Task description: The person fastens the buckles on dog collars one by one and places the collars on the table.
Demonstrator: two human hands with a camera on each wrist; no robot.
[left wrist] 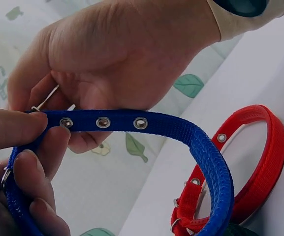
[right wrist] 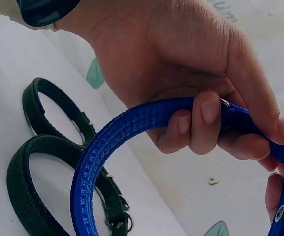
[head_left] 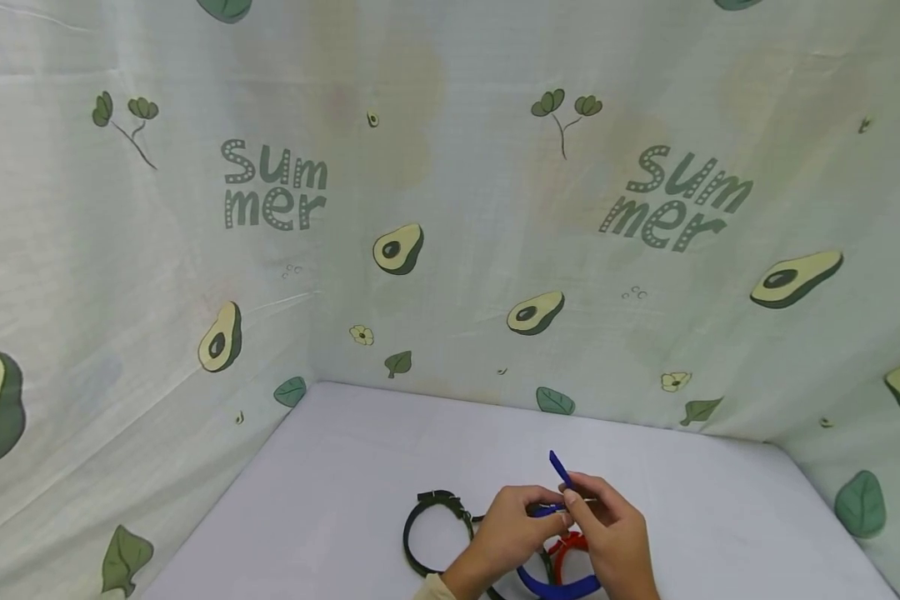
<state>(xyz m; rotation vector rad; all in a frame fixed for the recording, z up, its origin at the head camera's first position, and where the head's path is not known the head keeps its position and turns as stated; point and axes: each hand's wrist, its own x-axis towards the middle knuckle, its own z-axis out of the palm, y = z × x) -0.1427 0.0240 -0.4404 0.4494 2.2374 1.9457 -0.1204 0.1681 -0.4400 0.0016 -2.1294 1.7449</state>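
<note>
Both hands hold a blue collar (head_left: 562, 590), raised over the table, with metal eyelets along its strap. My left hand (head_left: 512, 527) pinches it near the metal buckle; a small metal ring (right wrist: 224, 103) shows by its fingers. With thumb and fingers my right hand (head_left: 613, 533) pinches the strap's tip end, which sticks up above the fingers. Fingers partly hide the buckle. Behind the blue loop, a red collar (left wrist: 262, 172) lies on the table. Dark green collars (right wrist: 18, 182) lie to the left, beneath and beside the left hand.
The white table (head_left: 330, 467) ends at a pale curtain (head_left: 450, 167) at the back and both sides, printed with avocados, leaves and lettering. In the wrist views, the collars lie close below the hands.
</note>
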